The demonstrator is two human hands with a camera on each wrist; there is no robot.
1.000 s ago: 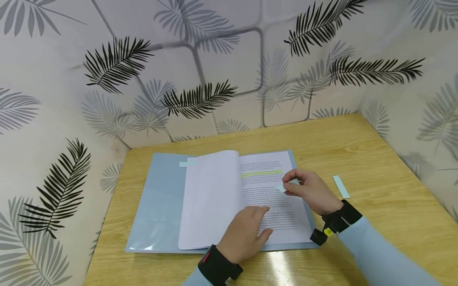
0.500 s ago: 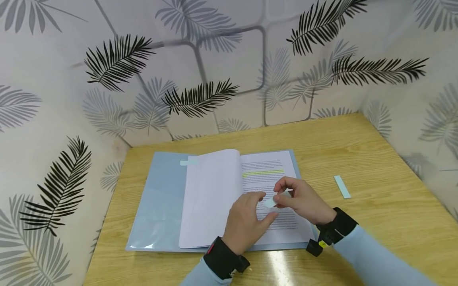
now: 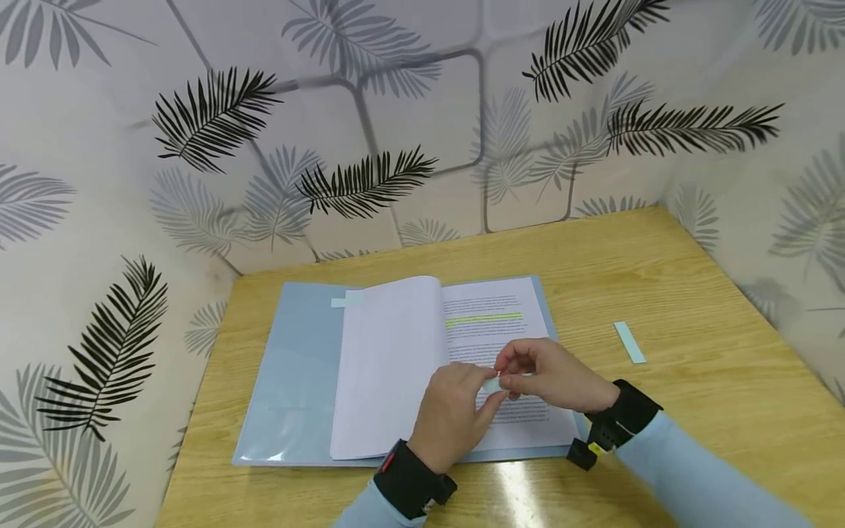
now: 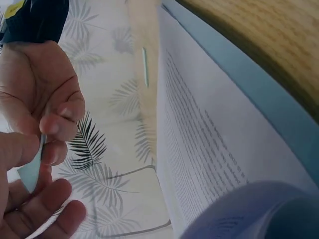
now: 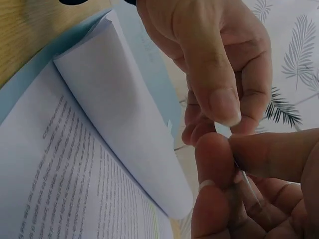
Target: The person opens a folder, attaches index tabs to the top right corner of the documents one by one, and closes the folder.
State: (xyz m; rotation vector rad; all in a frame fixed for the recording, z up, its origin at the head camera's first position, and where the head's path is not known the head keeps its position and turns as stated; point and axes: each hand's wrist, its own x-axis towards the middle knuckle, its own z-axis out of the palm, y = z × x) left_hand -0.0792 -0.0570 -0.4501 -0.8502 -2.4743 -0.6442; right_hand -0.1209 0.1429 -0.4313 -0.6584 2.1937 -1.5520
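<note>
My right hand [image 3: 554, 375] pinches a pale blue sticky tab [image 4: 30, 174] between thumb and index finger, above the lower half of a printed page [image 3: 491, 301]. My left hand [image 3: 452, 407] meets it from the left, thumb and fingers closed about the tab's other end. From the right wrist view, a bit of the sticky tab [image 5: 223, 130] shows between the two hands' fingertips; the rest is mostly covered. The page lies in an open blue folder [image 3: 290, 374], and a yellow highlighted line [image 3: 485, 320] crosses its upper part.
Turned-over pages [image 3: 389, 367] curl up on the folder's left side. Another pale blue tab [image 3: 339, 302] sticks out from their upper left edge. A loose strip [image 3: 630, 342] lies on the wooden table [image 3: 700, 411] to the right. Leaf-patterned covering [image 3: 422, 110] stands behind.
My right hand has come down and left across the page with the sticky tab. My left hand has risen slightly off the page and taken the tab's other end.
</note>
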